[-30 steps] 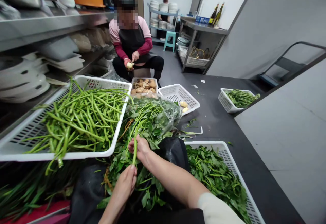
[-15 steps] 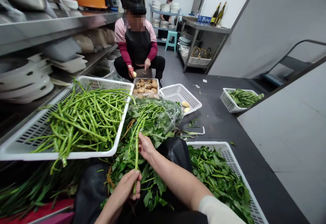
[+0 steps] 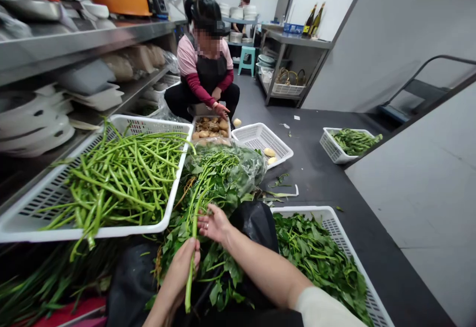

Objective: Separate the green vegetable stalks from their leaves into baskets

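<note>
My left hand (image 3: 184,265) is closed around a long green stem (image 3: 189,287), whose lower end sticks out below the fingers. Just beyond it, my right hand (image 3: 213,224) has its fingers apart beside the same stem, not gripping it; whether they touch it I cannot tell. Under both hands lies a heap of leafy green vegetable (image 3: 219,175), partly inside a clear plastic bag (image 3: 253,165). To the left, bare green stems fill a white basket (image 3: 111,229). At lower right, picked leaves (image 3: 316,260) lie in another white basket (image 3: 327,211).
Opposite me squats a co-worker (image 3: 210,64), one hand over a box of potatoes (image 3: 210,127). A peeled potato (image 3: 237,122) is by a white basket (image 3: 273,141) holding two more. Steel shelves (image 3: 111,34) run along the left; a leaning wall (image 3: 416,193) bounds the right.
My right hand has loosened from the stem and its fingers have spread. My left hand has moved slightly up and left with the stem. The co-worker's peeled potato has left their hand, moving toward the basket.
</note>
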Motion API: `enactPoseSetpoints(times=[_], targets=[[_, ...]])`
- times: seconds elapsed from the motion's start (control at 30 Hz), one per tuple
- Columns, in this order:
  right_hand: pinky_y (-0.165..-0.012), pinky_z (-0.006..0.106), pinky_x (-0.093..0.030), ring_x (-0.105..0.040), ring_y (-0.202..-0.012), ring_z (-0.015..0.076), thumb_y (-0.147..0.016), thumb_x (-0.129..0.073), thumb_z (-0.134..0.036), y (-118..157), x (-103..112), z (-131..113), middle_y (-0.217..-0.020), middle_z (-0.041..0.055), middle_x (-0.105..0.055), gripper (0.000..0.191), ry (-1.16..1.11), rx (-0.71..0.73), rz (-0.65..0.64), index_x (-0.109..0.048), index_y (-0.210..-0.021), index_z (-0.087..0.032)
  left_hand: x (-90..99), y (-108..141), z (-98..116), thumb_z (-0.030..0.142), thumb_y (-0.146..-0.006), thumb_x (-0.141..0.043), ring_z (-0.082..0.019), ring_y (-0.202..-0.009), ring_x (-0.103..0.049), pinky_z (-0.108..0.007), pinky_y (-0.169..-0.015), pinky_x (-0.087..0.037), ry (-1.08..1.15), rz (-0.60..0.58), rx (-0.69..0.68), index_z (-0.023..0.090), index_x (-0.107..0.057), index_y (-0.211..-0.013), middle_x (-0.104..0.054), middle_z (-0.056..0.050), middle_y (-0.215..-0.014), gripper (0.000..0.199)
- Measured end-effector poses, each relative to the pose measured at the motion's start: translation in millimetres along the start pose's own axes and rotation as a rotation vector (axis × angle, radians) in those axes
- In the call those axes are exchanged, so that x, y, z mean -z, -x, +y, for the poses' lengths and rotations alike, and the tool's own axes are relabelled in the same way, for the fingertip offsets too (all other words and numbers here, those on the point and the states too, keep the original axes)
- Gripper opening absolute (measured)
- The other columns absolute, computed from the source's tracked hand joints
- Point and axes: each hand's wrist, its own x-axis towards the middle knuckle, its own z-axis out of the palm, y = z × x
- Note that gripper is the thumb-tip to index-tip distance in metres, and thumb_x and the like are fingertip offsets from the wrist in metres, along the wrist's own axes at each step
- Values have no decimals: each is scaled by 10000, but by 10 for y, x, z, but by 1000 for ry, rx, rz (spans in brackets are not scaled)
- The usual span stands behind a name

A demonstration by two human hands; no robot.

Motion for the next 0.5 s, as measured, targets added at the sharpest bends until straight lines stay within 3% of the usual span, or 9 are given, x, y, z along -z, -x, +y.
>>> enactPoseSetpoints(times=[0.1, 0.2, 0.27, 0.37, 0.5], targets=[[-432, 202, -356, -459, -454, 109, -876, -396, -419, 93, -97, 194, -550, 8, -539, 340, 97, 67, -21, -556, -745, -150, 1, -50, -29, 717, -589, -544, -40, -335, -208, -162, -349, -141, -56, 3, -23, 213, -405, -643, -301, 111, -389, 526], [-506, 213, -358, -466, -519, 118, -783, -578, -397, 43, -156, 213, -487, -22, -471, 327, 406, 381, 229, -504, -556, -173, -33, -3, -40, 727, -590, -531, -48, -352, -253, -168, -360, -175, -131, 2, -66, 207, -411, -623, -342, 93, -397, 535], [-571, 214, -375, -510, -612, 138, -763, -607, -340, -30, -136, 134, -489, -9, -474, 365, 475, 484, 345, -457, -471, -182, -60, 66, -39, 731, -595, -522, -49, -357, -262, -169, -363, -183, -156, 0, -85, 204, -410, -612, -350, 87, -402, 539], [-551, 203, -381, -533, -619, 137, -804, -558, -346, -123, -35, 24, -504, 1, -502, 357, 382, 419, 359, -467, -496, -189, -93, 163, -17, 713, -629, -510, -43, -344, -231, -164, -353, -169, -128, -6, -71, 207, -402, -625, -325, 98, -404, 518], [-427, 192, -346, -462, -434, 107, -830, -501, -500, -198, 87, 102, -436, -28, -459, 395, 252, 270, 235, -514, -606, -175, -134, 204, 24, 676, -644, -538, -41, -328, -204, -158, -335, -151, -68, 1, -52, 213, -391, -636, -297, 109, -393, 486]])
